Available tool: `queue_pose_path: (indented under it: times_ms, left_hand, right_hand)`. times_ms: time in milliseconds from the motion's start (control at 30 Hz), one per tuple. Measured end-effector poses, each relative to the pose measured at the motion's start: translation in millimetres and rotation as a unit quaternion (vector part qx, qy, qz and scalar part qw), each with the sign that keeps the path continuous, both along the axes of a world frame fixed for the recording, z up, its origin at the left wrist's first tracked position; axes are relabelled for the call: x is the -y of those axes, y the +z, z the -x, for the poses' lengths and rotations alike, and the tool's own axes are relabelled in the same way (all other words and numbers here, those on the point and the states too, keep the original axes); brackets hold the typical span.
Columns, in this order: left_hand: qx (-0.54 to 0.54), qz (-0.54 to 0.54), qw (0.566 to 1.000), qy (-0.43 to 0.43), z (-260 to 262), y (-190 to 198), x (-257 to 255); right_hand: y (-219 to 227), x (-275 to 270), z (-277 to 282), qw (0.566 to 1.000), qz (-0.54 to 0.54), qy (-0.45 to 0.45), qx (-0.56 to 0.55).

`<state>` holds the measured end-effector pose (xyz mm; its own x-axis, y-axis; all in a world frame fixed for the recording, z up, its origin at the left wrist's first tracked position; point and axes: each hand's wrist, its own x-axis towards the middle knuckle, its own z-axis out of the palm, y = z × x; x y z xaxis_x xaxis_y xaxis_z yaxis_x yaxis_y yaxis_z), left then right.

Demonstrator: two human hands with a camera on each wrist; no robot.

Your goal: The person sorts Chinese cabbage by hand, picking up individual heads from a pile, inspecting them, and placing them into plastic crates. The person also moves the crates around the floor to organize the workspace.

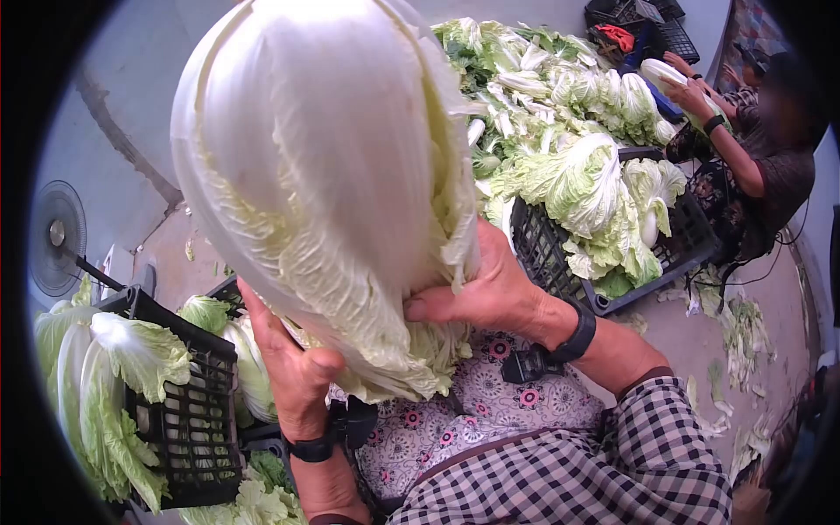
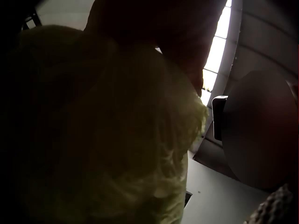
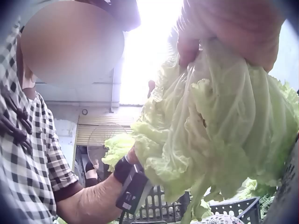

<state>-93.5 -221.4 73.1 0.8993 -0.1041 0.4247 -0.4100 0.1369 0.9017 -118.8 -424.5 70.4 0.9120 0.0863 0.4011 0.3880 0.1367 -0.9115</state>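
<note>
A large napa cabbage (image 1: 324, 149) fills the upper middle of the head view, its white base toward the camera and its frilly leaf ends toward the lap. My right hand (image 1: 490, 284) grips its right side, thumb pressed on the outer leaves. On the lower left, my left hand (image 1: 293, 372) holds it with fingers along the side; some are hidden behind it. In the right wrist view, loose leaf ends of the cabbage (image 3: 215, 126) hang below the right hand (image 3: 233, 32). The left wrist view is dark, with the cabbage (image 2: 154, 140) close to the camera.
Black crates (image 1: 188, 420) with cabbages stand at left, near a fan (image 1: 57, 232). Another crate (image 1: 612, 302) of cabbages stands at right, before a big heap of cabbages (image 1: 560, 83). A person (image 1: 761, 166) at right holds a cabbage. Leaf scraps (image 1: 744, 341) litter the floor.
</note>
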Motion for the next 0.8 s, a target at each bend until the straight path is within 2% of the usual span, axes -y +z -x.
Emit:
queue_pose_path:
  times_ms: [67,133,267,400,500,567,633,800]
  left_hand:
    - [-0.052,-0.038,0.995,-0.075,4.9,1.6,-4.3]
    - [-0.105,-0.087,0.981,-0.136,8.1,-3.2,-9.5]
    - [-0.132,-0.074,0.982,-0.113,19.7,-3.9,8.1]
    - [-0.055,-0.055,0.987,-0.143,14.4,-8.8,8.5]
    - [-0.045,-0.006,0.985,-0.168,13.9,-12.1,16.3]
    - [-0.064,-0.018,0.98,-0.188,9.7,-20.0,10.7]
    - [-0.09,-0.061,0.971,-0.213,4.4,-28.8,-0.4]
    - [-0.094,-0.093,0.96,-0.245,2.9,-38.8,-8.8]
  right_hand:
    - [1.3,-1.0,9.5,0.999,-0.036,-0.03,0.013]
    - [8.1,3.9,16.7,0.999,-0.035,-0.022,-0.017]
    - [6.8,3.4,19.7,0.997,-0.069,-0.015,-0.032]
    - [3.9,9.6,22.8,0.989,-0.145,-0.019,-0.028]
    - [6.0,26.2,34.7,0.981,-0.182,-0.03,-0.057]
    - [3.3,44.0,43.3,0.976,-0.202,-0.056,-0.06]
    - [2.1,57.4,50.9,0.969,-0.223,-0.109,-0.011]
    - [-14.9,115.6,88.3,0.944,-0.281,-0.17,-0.036]
